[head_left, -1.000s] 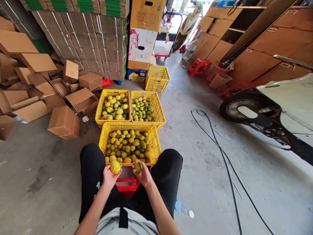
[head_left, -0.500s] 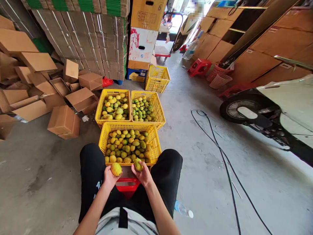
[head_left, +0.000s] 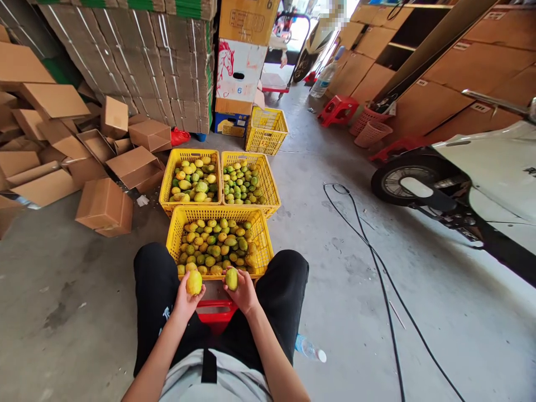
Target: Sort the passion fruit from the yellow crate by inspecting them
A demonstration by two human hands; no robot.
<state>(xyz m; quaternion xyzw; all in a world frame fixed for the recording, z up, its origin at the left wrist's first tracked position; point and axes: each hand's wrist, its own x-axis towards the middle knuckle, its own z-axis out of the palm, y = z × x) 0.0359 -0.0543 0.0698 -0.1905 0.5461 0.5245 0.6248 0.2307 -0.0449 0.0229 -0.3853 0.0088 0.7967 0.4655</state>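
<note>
My left hand (head_left: 187, 295) is closed around a yellow lemon (head_left: 194, 283), just in front of the near yellow crate (head_left: 263, 241). A greener, yellow-green lemon (head_left: 231, 278) sits in my right hand (head_left: 245, 291), with the fingers curled about it. Both fruits are held up over my lap, a short way apart. Many yellow and green lemons (head_left: 215, 245) fill the near crate. Behind it stand a left crate (head_left: 166, 190) with larger yellow and green fruit and a right crate (head_left: 271, 187) with smaller, mostly green fruit.
A red stool (head_left: 215, 318) is between my knees. Cardboard boxes (head_left: 104, 206) lie piled on the left. Another yellow crate (head_left: 267, 131) stands farther back. On the right are a black cable (head_left: 368, 243) and a parked scooter (head_left: 452, 184). A plastic bottle (head_left: 307, 347) lies by my right leg.
Both lemons are turned slightly in my hands and raised a little. The whole view has shifted slightly as my head moved.
</note>
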